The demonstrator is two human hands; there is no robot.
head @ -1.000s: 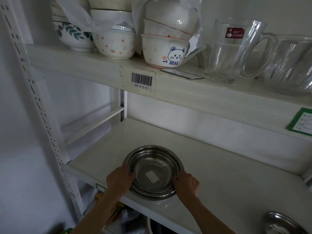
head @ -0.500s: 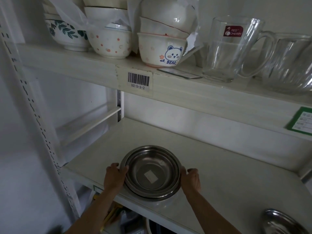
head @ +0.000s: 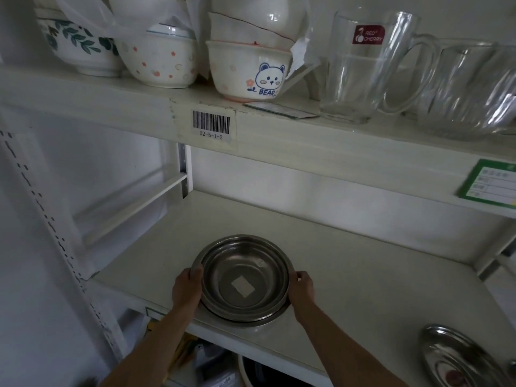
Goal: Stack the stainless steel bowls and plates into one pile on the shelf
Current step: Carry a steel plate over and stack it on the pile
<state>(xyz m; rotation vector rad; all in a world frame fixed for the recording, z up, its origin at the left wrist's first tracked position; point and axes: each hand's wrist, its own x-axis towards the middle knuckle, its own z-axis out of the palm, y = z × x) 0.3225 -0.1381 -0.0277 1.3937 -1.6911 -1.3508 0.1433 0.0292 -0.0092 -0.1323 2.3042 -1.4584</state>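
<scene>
A pile of nested stainless steel bowls point(head: 244, 272) sits near the front edge of the white shelf point(head: 349, 263), with a pale sticker inside the top bowl. My left hand point(head: 186, 286) grips the pile's left rim, thumb over the edge. My right hand point(head: 303, 286) holds the right rim with its fingers curled on it. A separate stainless steel plate point(head: 460, 358) lies at the shelf's front right corner, partly cut off by the frame.
The upper shelf point(head: 251, 127) holds ceramic bowls point(head: 245, 71), a glass jug point(head: 363, 68) and a glass bowl point(head: 469, 88). A perforated upright point(head: 55, 233) stands at the left. Items sit on the shelf below point(head: 251, 370).
Both hands have shifted on the pile's rim, from its front edge to its left and right sides. The pile has stayed in about the same place on the shelf.
</scene>
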